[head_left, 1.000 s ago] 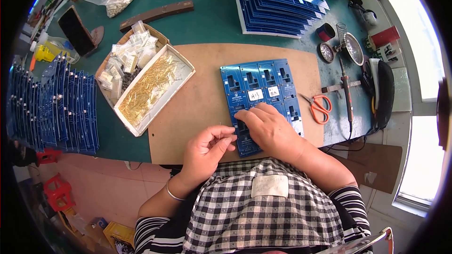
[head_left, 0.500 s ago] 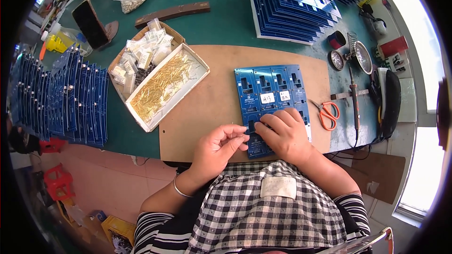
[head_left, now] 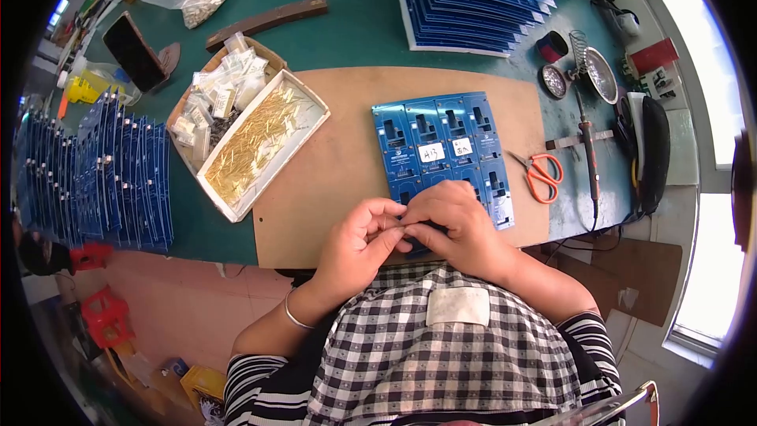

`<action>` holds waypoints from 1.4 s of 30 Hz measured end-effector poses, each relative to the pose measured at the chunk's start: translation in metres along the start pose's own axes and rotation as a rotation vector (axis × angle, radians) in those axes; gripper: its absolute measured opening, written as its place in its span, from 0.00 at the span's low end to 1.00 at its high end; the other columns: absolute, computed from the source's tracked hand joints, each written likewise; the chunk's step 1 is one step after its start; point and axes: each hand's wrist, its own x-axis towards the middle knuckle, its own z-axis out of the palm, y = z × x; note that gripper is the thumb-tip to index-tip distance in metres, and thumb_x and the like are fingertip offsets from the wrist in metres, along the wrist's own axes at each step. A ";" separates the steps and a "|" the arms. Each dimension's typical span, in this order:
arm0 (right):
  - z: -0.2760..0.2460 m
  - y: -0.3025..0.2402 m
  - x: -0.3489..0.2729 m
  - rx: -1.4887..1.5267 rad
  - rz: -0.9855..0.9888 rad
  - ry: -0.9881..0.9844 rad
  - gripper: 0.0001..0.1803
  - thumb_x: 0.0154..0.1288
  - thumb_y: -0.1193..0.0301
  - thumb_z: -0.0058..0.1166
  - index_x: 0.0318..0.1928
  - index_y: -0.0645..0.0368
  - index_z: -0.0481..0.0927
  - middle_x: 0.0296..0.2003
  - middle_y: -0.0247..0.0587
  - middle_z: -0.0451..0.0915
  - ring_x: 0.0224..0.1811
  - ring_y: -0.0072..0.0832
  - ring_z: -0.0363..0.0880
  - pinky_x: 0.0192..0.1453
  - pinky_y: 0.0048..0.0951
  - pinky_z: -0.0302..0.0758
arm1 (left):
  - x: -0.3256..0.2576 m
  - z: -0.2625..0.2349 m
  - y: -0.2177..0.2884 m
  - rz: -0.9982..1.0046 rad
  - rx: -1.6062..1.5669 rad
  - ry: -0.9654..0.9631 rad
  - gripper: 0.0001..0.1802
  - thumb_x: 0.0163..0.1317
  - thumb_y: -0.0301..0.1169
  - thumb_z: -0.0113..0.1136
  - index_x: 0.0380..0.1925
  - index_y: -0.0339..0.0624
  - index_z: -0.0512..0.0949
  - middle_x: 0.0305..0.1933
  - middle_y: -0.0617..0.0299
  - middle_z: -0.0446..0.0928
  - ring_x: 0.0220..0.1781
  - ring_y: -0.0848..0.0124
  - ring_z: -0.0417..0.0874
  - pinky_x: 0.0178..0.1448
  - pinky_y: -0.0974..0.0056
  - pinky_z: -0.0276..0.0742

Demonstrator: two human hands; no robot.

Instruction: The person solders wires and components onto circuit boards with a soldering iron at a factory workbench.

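A blue circuit board panel [head_left: 439,128] with two white labels lies on the brown work board, partly hidden by my hands at its near edge. Over that edge my left hand [head_left: 363,241] is closed in a pinch, thumb against fingers. My right hand [head_left: 456,225] is closed too, its thumb and index tips meeting the left fingertips. Whatever sits between the fingertips is too small to make out. To the left, a white box [head_left: 317,120] contains loose thin gold-coloured pins [head_left: 256,142].
Behind the pin box is a cardboard tray [head_left: 178,120] of small bags. Orange-handled scissors [head_left: 542,177] and a soldering iron [head_left: 588,150] lie right of the panel. Stacked blue boards [head_left: 465,12] stand at the back, with rows of upright boards [head_left: 118,181] at left.
My right hand has shifted left off the panel's middle, and its fingertips now meet those of my left hand. The whole view has shifted slightly.
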 end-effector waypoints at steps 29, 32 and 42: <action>-0.017 0.030 -0.012 -0.417 -0.021 0.129 0.06 0.53 0.74 0.59 0.34 0.56 0.79 0.41 0.34 0.76 0.47 0.33 0.72 0.54 0.35 0.66 | 0.003 -0.005 0.006 0.050 0.220 0.151 0.03 0.66 0.23 0.58 0.39 0.37 0.78 0.37 0.66 0.77 0.36 0.81 0.74 0.42 0.75 0.71; -0.017 0.021 -0.012 -0.618 -0.121 0.091 0.08 0.51 0.76 0.61 0.35 0.57 0.79 0.42 0.35 0.77 0.46 0.34 0.73 0.53 0.36 0.68 | 0.002 -0.004 0.007 0.001 0.124 0.158 0.05 0.65 0.22 0.59 0.40 0.36 0.78 0.37 0.67 0.78 0.36 0.82 0.76 0.42 0.76 0.72; -0.039 0.035 0.005 -0.409 -0.077 0.041 0.09 0.55 0.72 0.62 0.38 0.53 0.82 0.37 0.31 0.81 0.40 0.30 0.77 0.49 0.32 0.68 | 0.001 -0.005 0.003 0.015 0.072 0.149 0.06 0.65 0.21 0.60 0.41 0.36 0.77 0.37 0.67 0.79 0.37 0.82 0.78 0.43 0.76 0.74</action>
